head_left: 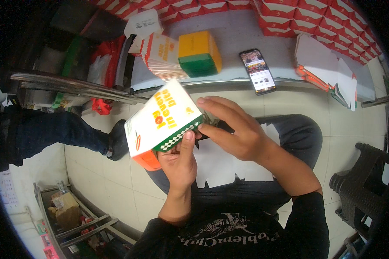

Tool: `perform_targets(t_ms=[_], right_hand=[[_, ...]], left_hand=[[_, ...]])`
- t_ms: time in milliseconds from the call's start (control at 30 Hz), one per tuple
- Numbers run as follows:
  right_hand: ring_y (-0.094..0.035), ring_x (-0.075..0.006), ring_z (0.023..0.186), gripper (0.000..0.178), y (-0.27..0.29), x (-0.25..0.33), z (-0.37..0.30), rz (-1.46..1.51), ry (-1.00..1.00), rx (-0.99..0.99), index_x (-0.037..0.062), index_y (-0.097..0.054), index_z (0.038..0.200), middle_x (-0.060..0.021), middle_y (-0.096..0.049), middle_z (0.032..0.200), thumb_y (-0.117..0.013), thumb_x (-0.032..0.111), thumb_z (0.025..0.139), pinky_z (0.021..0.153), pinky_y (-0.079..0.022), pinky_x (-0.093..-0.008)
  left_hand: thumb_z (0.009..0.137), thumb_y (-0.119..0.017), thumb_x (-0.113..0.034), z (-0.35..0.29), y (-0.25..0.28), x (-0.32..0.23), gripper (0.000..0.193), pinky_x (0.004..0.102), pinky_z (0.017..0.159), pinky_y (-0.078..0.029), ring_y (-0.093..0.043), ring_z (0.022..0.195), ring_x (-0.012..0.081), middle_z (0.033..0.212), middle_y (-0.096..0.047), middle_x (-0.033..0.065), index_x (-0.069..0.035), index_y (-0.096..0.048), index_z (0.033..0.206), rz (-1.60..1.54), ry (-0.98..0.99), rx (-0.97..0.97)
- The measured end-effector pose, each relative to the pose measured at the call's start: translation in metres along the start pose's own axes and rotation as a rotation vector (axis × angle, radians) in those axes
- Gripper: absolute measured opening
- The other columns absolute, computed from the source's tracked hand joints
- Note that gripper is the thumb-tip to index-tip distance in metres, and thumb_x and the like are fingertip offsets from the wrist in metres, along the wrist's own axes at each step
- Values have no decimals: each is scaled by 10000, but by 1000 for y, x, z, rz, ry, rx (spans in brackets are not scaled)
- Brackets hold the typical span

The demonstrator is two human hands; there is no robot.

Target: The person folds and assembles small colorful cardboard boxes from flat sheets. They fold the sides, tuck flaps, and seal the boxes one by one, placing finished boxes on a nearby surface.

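Currently I see my left hand (179, 162) gripping a white folded paper carton with orange lettering and a green checkered edge (162, 123), thumb clamped on its lower edge, held above my lap. My right hand (231, 127) has its fingers (216, 105) pressed together on the carton's right end, at the flap. Flat white die-cut carton blanks (222, 166) lie on my dark trousers just below. Ahead, the grey tabletop (233, 32) carries a fanned stack of flat cartons (162, 56), a yellow-and-green assembled box (199, 54), a black smartphone (258, 71) near the front edge, and a second pile of blanks (328, 64) right. Another person's dark-trousered leg and shoe (65, 131) crowd my left; a dark plastic stool (361, 179) sits right. Tiled floor (116, 185) between is open.
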State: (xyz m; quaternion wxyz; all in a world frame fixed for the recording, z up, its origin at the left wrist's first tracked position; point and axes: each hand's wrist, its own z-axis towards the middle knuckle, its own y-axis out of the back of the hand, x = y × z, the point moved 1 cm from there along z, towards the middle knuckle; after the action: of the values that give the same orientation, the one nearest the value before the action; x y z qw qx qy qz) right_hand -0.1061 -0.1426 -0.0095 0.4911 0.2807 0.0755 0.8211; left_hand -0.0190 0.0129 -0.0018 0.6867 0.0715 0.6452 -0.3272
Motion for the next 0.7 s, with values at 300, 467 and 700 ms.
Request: perform_targets(t_ms=[300,467,700], right_hand=[[-722,-388,1142,222,-3,8,-11,-42,38,19,-62,-723,1067,-274,-669,1309,-739,78,896,948,-636,-440],[-726,-371,1114,265,1,9,-8,42,28,31,-42,-718,1112,-273,-670,1312,-753,78,879,916,-636,-423],[-678,-328,1085,518,12,-8,1,25,7,50,7,-738,1191,-188,-693,1351,-896,113,709,933,-589,-407]], left_hand=[[1025,-675,19,-12,-11,-3,191,241,836,-541,-694,939,106,1098,-753,100,51,-676,1213,129,-58,-47],[1013,-683,30,-8,-9,-8,220,232,830,-532,-688,928,95,1107,-750,107,73,-647,1226,186,-74,0],[1025,-632,-11,8,-4,-32,530,333,935,-535,-669,1129,202,1328,-659,191,100,-404,1490,-316,241,-52]])
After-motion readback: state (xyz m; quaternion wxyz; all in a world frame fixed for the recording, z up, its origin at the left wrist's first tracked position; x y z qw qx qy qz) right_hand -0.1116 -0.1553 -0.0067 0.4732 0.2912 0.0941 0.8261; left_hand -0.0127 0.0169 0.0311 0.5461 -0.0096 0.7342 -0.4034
